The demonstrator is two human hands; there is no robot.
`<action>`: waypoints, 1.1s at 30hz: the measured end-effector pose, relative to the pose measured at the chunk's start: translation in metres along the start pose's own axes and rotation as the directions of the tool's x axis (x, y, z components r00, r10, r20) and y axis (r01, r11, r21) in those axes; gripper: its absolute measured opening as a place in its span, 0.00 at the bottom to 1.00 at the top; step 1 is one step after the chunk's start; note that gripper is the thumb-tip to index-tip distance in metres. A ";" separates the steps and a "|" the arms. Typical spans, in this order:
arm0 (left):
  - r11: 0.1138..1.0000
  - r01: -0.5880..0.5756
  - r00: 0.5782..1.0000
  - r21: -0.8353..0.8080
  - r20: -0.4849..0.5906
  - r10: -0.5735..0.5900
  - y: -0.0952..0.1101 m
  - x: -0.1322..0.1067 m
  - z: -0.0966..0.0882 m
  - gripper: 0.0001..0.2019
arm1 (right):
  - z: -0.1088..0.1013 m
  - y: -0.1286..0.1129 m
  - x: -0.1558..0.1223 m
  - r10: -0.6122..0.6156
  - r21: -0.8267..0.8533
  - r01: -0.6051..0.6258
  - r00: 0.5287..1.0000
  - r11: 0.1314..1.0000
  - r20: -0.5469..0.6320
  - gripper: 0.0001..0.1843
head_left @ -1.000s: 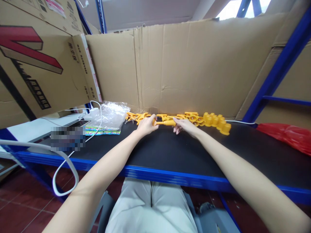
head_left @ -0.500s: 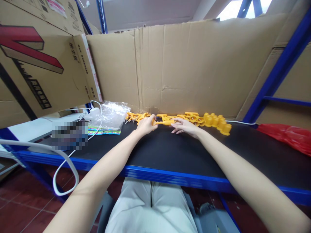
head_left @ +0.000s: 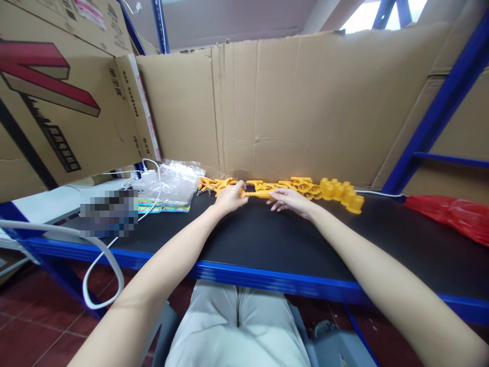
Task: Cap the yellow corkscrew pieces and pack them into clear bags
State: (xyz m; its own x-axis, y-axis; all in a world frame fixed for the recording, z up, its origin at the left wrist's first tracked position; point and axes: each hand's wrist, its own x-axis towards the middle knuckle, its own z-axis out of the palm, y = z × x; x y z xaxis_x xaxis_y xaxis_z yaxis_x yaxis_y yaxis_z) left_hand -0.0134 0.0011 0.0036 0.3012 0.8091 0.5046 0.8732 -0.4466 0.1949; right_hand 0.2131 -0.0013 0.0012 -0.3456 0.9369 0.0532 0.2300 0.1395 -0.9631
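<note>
Left hand (head_left: pixel 229 198): I'm seeing it gripping one end of a yellow ribbed plastic rod (head_left: pixel 257 194).
Right hand (head_left: pixel 294 202): its fingers are curving loosely at the rod's 3 o'clock end; whether they're pinching it, I cannot tell.
Rod: spanning between the hands, toward the worktop's (head_left: pixel 260 234) 12 o'clock edge.
Yellow cups (head_left: pixel 346 194): standing at 3 o'clock.
Progress: I'm judging this piece partway; yellow handled parts (head_left: pixel 219 182) are lying at 10 o'clock, none showing me whether they're finished.

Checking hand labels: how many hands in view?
2: the left hand grips the yellow part at its left end; the right hand is at its right end. No others visible.
</note>
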 end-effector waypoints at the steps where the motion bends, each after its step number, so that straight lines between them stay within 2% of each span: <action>1: 1.000 -0.003 1.000 -0.002 0.003 0.003 0.000 0.000 0.000 0.14 | 0.000 0.001 0.000 0.002 0.009 -0.002 1.000 1.000 0.001 0.18; 5: 0.999 -0.024 0.999 -0.027 0.028 0.025 0.000 -0.001 -0.001 0.17 | 0.000 0.001 0.002 0.011 0.126 -0.012 1.000 0.992 0.004 0.15; 7: 0.996 -0.055 0.998 -0.070 0.025 0.057 0.001 -0.003 -0.002 0.22 | -0.001 -0.002 0.002 0.003 0.217 0.002 1.000 0.976 -0.023 0.12; 10: 0.983 -0.086 0.996 -0.161 -0.011 0.086 0.003 -0.004 -0.005 0.33 | -0.009 -0.009 0.001 -0.031 0.296 0.068 0.991 0.953 -0.128 0.07; 13: 0.978 -0.078 0.997 -0.194 -0.020 0.076 0.002 -0.003 -0.005 0.34 | -0.029 -0.015 0.004 -0.085 0.336 0.195 0.945 0.921 -0.316 0.03; 14: 0.978 -0.082 0.997 -0.190 -0.018 0.080 0.000 -0.003 -0.005 0.32 | -0.037 -0.015 0.006 -0.100 0.350 0.253 0.911 0.902 -0.401 0.04; 16: 0.980 -0.100 0.995 -0.174 -0.013 0.099 -0.004 -0.001 -0.003 0.28 | -0.055 -0.012 0.011 -0.107 0.351 0.367 0.807 0.861 -0.581 0.08; 18: 0.981 -0.113 0.994 -0.155 -0.007 0.113 -0.008 0.000 -0.001 0.25 | -0.072 -0.005 0.015 -0.109 0.268 0.451 0.651 0.851 -0.751 0.13; 20: 0.982 -0.116 0.993 -0.149 0.003 0.118 -0.010 0.001 0.001 0.23 | -0.084 0.005 0.019 -0.146 0.100 0.469 0.458 0.877 -0.877 0.17; 21: 0.982 -0.117 0.993 -0.150 0.008 0.119 -0.010 0.001 0.002 0.23 | -0.088 0.010 0.019 -0.192 -0.001 0.448 0.381 0.894 -0.905 0.19; 22: 0.981 -0.118 0.993 -0.153 0.014 0.121 -0.011 0.001 0.002 0.23 | -0.090 0.015 0.020 -0.256 -0.103 0.411 0.337 0.906 -0.906 0.20; 23: 0.981 -0.118 0.992 -0.155 0.019 0.123 -0.011 0.001 0.003 0.22 | -0.091 0.020 0.020 -0.329 -0.203 0.364 0.327 0.909 -0.886 0.21; 26: 0.980 -0.122 0.991 -0.158 0.029 0.128 -0.011 0.001 0.003 0.22 | -0.089 0.031 0.017 -0.524 -0.491 0.193 0.417 0.850 -0.743 0.20; 30: 0.975 -0.141 0.989 -0.170 0.027 0.148 -0.012 0.001 0.004 0.22 | -0.082 0.037 0.016 -0.690 -0.793 0.024 0.509 0.609 -0.515 0.17; 33: 0.973 -0.145 0.988 -0.178 0.033 0.153 -0.013 0.001 0.005 0.22 | -0.076 0.037 0.018 -0.710 -0.902 -0.050 0.599 0.429 -0.371 0.17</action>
State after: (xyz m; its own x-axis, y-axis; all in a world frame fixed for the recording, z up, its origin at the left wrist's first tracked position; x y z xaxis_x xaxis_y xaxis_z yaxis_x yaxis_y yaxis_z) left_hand -0.0227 0.0097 -0.0026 0.4434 0.7434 0.5007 0.7381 -0.6198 0.2667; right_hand 0.2846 0.0450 -0.0138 -0.0330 0.5807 0.8135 0.9366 0.3022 -0.1777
